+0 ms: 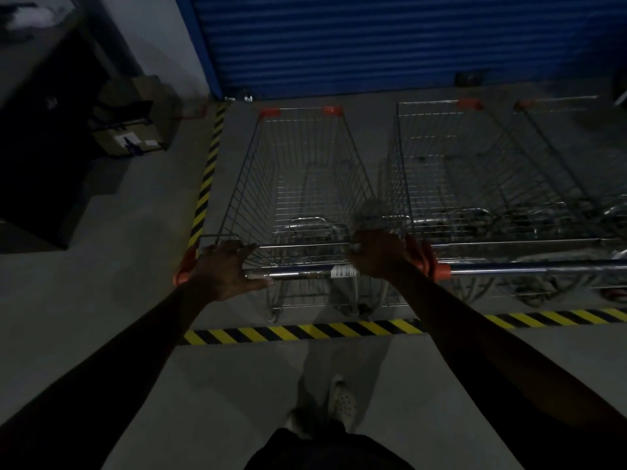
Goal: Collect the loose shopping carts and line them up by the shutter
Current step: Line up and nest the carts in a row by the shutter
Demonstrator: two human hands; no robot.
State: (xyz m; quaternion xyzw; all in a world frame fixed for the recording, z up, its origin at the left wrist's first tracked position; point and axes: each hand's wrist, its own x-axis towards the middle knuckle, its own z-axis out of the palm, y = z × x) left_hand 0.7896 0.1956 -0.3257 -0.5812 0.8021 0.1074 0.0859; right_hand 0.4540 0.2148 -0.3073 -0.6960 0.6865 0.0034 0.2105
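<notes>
A: Why are the grips set like that?
B: Right grip is curled round the handle to steer; left grip lies spread on its end, probably just steadying.
A: And the cart?
B: Nose toward the shutter, inside the tape, just beside the parked carts; squared up, I'd judge, to keep the row even.
</notes>
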